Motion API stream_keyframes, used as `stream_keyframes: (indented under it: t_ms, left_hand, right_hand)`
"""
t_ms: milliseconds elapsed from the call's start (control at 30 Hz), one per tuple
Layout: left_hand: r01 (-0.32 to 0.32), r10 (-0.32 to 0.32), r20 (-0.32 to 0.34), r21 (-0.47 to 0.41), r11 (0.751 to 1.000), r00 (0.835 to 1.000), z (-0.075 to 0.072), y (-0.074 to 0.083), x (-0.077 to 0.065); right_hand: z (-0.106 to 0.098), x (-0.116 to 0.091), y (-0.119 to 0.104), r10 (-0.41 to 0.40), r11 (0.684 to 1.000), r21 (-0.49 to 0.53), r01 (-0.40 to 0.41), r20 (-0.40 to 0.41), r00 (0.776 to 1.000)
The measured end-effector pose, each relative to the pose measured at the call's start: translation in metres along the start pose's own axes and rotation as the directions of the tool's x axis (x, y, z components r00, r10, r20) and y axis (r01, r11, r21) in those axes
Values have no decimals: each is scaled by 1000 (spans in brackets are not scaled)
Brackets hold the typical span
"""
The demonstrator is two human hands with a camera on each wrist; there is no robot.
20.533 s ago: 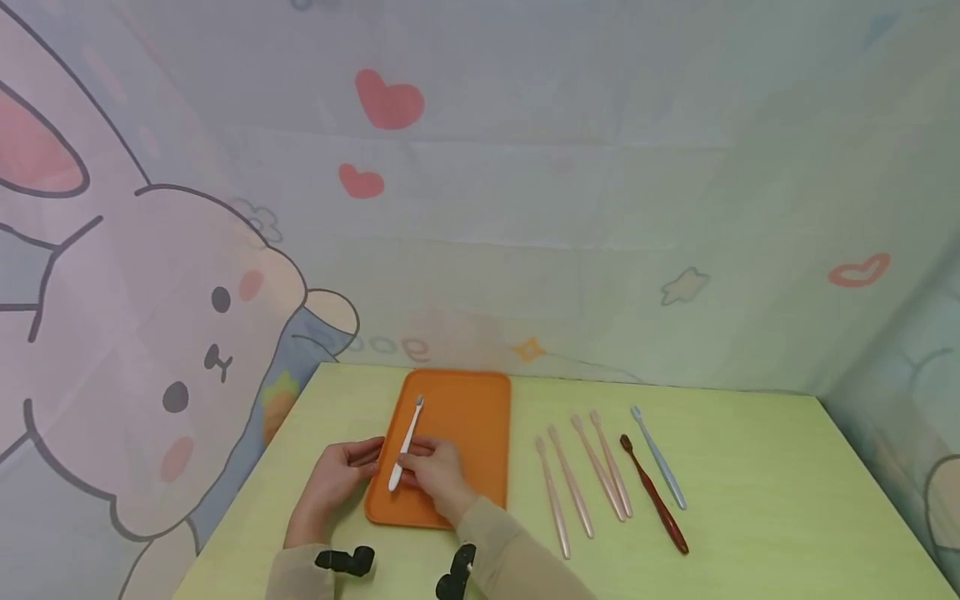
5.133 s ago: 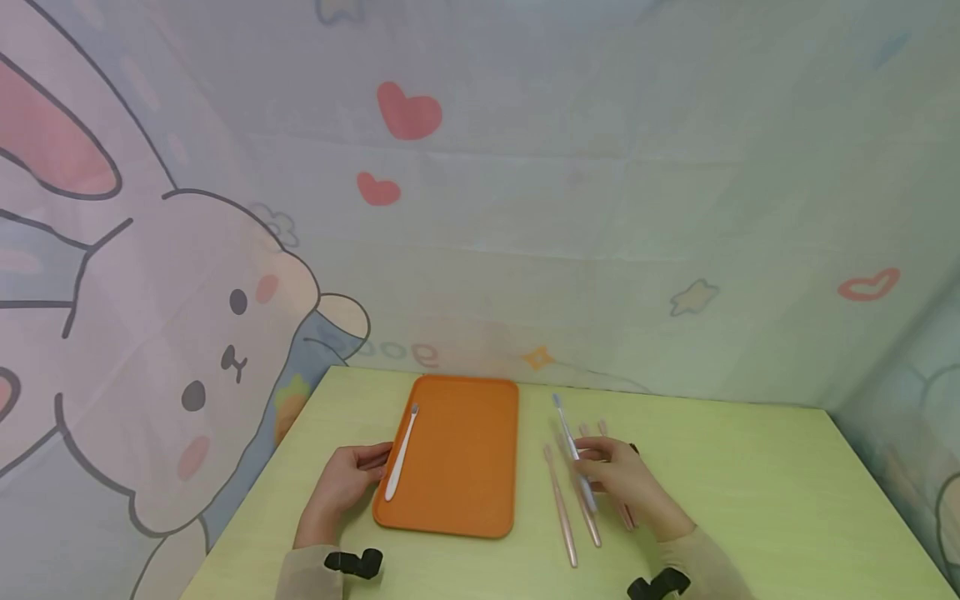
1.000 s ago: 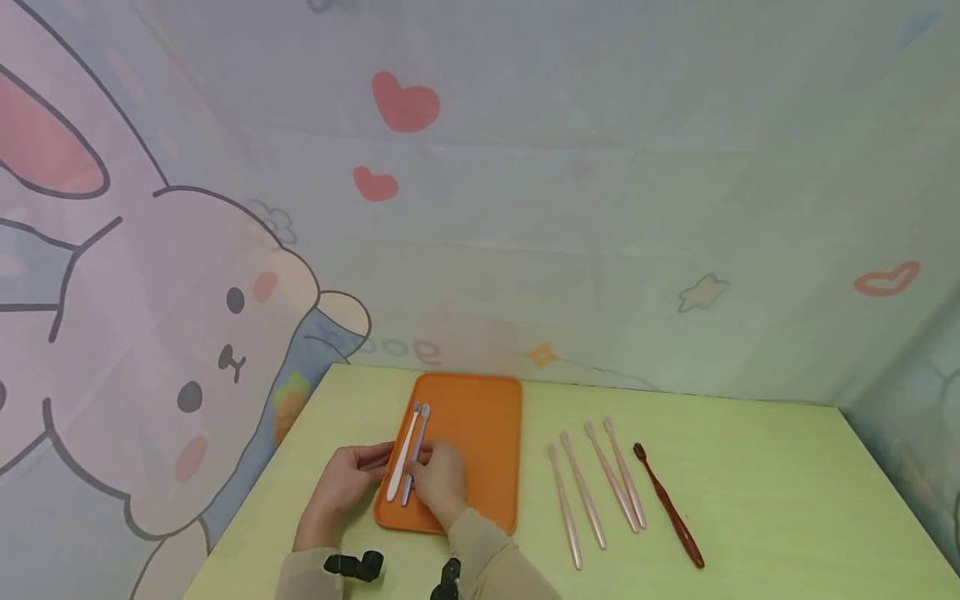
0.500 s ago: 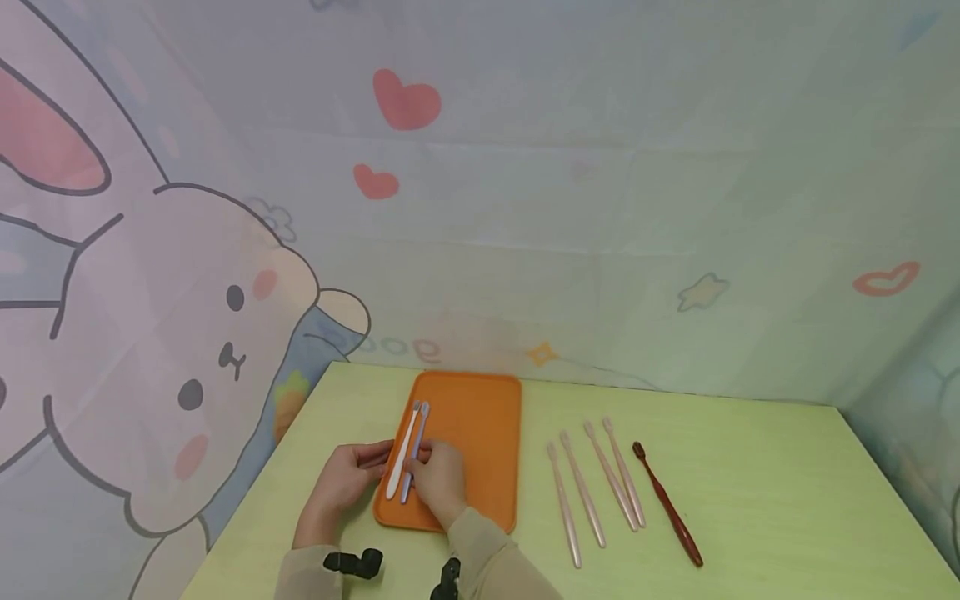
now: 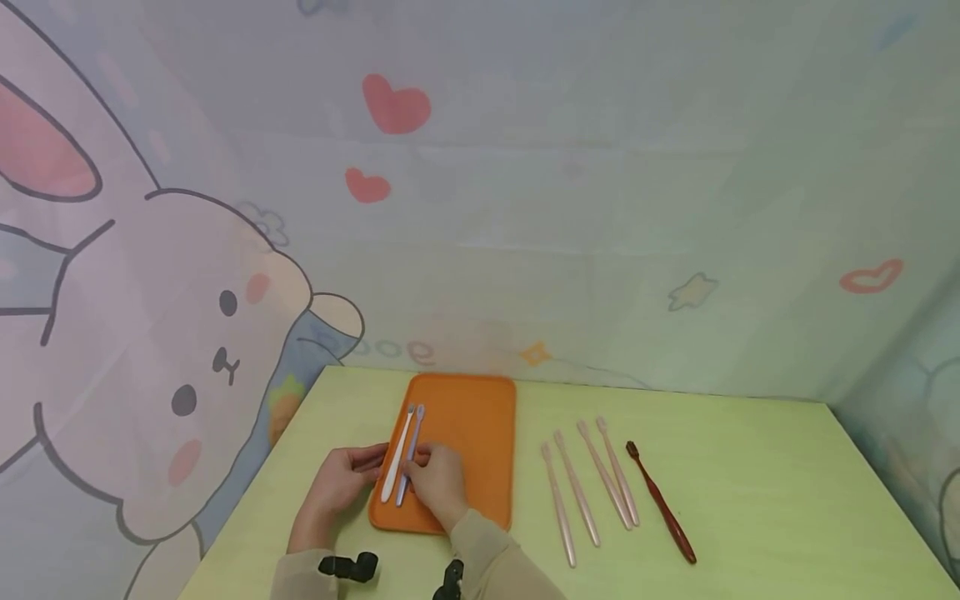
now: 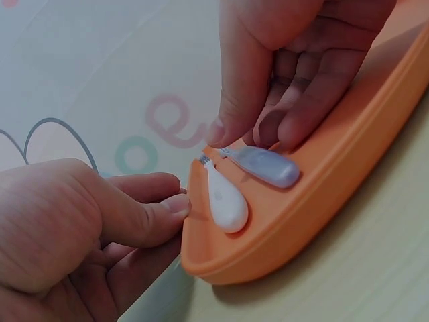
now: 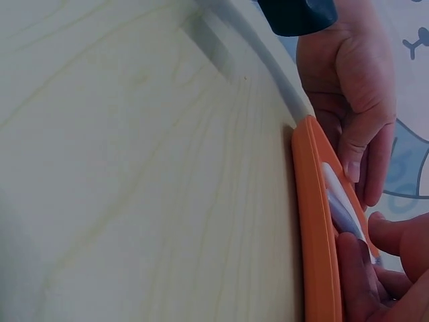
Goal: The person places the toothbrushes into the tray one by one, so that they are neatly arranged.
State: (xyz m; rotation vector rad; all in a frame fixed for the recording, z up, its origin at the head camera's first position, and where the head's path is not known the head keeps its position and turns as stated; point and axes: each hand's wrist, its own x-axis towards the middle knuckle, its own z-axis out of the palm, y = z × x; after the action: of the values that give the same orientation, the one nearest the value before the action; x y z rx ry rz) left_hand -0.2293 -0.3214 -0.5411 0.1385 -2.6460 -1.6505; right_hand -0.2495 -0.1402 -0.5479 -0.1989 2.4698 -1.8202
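Observation:
In the head view, an orange tray (image 5: 480, 450) lies on the table. My left hand (image 5: 337, 492) grips its left edge, and the left wrist view shows the thumb (image 6: 157, 213) over the rim. A white toothbrush (image 5: 397, 458) lies inside along that edge. Beside it on the right, nearly parallel, is a lavender-blue toothbrush (image 5: 413, 442), heads pointing to the far side. My right hand (image 5: 441, 483) reaches over the tray and pinches the lavender-blue toothbrush by its handle. In the right wrist view, thumb and fingers (image 7: 355, 275) are close about that handle.
Several pale pink toothbrushes (image 5: 577, 487) lie side by side on the green-yellow table (image 5: 765, 483), right of the tray. Further right lies a dark red-brown toothbrush (image 5: 662, 504). A printed cloth backdrop (image 5: 570, 208) stands behind the table.
The lavender-blue toothbrush lay at the far right, then was carried left by my right hand into the tray beside the white one. Over the last second the hands barely move; the view shifts slightly.

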Motion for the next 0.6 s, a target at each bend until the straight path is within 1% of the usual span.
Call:
stream_keyframes:
  t_ms: [200,333,467,600]
  left_hand:
    - [-7,7,13,-12,1000,1000,0,-1,0]
    - [2,-1,18,-14,1000,1000,-1,-1,-1]
    - [3,-3,23,-18,1000,1000,-1,-1,-1]
    - [-12,13,28,-25,1000,1000,0,-2,1]
  right_hand:
    - [-2,0,-2,66,996,63,-69,40,997]
    - [-8,-2,-5,99,985,137,-109,80,992]
    - [-14,-4,-5,110,971,202,-130,111,988]
    - [-20,-5,-3,109,964,229,-136,128,986]
